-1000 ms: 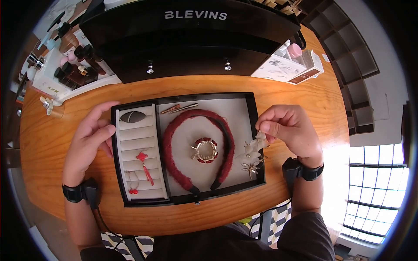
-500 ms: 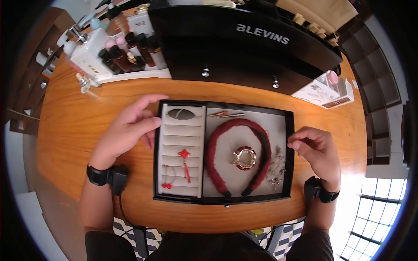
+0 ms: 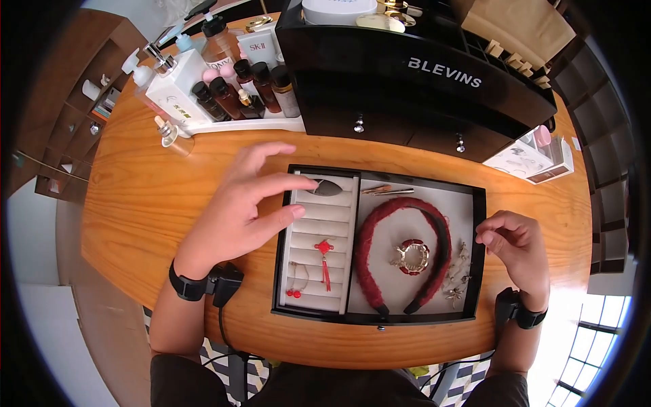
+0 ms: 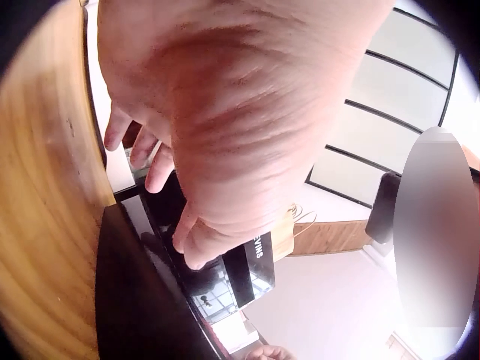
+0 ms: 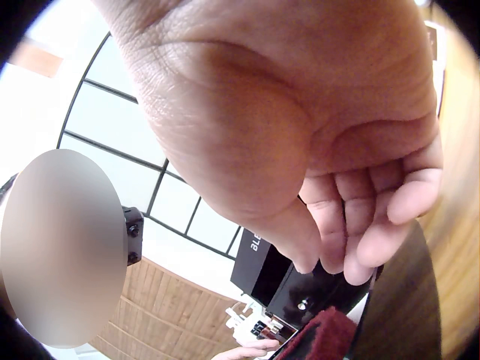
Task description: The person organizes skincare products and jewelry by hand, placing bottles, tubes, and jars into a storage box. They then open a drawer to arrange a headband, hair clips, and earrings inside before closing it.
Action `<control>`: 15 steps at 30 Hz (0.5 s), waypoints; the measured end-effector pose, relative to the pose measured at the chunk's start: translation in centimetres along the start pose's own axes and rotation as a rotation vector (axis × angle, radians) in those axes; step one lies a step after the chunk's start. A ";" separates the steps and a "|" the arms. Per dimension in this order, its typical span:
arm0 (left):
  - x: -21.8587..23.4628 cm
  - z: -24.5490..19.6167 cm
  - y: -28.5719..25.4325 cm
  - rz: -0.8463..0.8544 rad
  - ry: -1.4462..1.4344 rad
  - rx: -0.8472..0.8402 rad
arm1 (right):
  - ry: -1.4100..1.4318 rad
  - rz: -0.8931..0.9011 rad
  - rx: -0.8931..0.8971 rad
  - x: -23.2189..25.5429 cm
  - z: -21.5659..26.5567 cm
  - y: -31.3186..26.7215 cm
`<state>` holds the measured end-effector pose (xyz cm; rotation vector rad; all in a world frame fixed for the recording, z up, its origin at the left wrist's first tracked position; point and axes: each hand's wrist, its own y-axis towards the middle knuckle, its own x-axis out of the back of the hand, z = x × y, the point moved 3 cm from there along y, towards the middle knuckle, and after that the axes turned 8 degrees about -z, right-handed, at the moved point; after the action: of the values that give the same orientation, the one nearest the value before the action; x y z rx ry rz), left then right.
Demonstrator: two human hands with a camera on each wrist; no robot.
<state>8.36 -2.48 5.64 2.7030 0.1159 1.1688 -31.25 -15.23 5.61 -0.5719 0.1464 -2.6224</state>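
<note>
My left hand [image 3: 237, 203] has its fingers spread over the left side of a black jewelry tray [image 3: 434, 320]. Its index fingertip overlaps a dark oval hair clip [image 3: 330, 188] at the top of the ribbed ring section, and the thumb reaches the tray's left rim. Beside the right rim, my right hand [image 3: 515, 251] is loosely curled with nothing in it. Near that rim lies a flower hair ornament [image 3: 454, 294]. A fuzzy red headband [image 3: 368, 271] surrounds a red and gold claw clip [image 3: 412, 258]. A red tassel earring [image 3: 323, 247] and a red-beaded earring [image 3: 293, 294] lie on the ribs.
Behind the tray stands a black BLEVINS cabinet [image 3: 420, 102] with knobs. A white organizer [image 3: 176, 95] of bottles is at the back left, with a small dropper bottle [image 3: 173, 136] by it. A white box [image 3: 536, 156] stands back right. Slim hair clips [image 3: 386, 190] lie at the tray's top.
My right hand has let go of the flower ornament, which now lies in the tray's right side. My left hand has moved from the left rim over the oval clip. The head view has shifted left.
</note>
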 end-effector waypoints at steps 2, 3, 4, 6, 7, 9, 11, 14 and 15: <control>-0.4 0.0 0.2 0.014 0.042 -0.075 | 0.016 0.005 -0.005 0.1 -0.1 0.0; -0.7 -0.2 0.2 0.027 0.079 -0.150 | 0.026 0.010 -0.011 0.1 -0.1 0.0; -0.8 -0.3 0.2 0.061 0.115 -0.158 | 0.032 0.010 -0.008 0.1 -0.1 0.1; -1.1 -0.8 0.3 0.084 0.147 -0.144 | 0.031 0.019 0.003 0.1 -0.1 0.1; -1.2 -1.0 0.3 0.106 0.173 -0.128 | 0.037 0.018 0.006 0.1 0.0 0.0; -1.2 -0.9 0.3 0.115 0.202 -0.118 | 0.017 0.015 0.006 0.1 0.0 -0.1; -1.1 -0.2 0.1 0.108 0.153 -0.079 | 0.014 0.020 0.002 0.2 0.1 -0.2; -0.7 -0.3 0.0 0.111 0.190 -0.045 | 0.005 0.023 -0.003 0.1 0.3 -0.2; -0.5 -0.3 -0.1 0.113 0.195 -0.048 | 0.000 0.022 -0.002 0.1 0.3 -0.2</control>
<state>7.74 -2.42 5.47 2.5780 -0.0374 1.4477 -31.25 -15.09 5.96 -0.5684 0.1539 -2.6015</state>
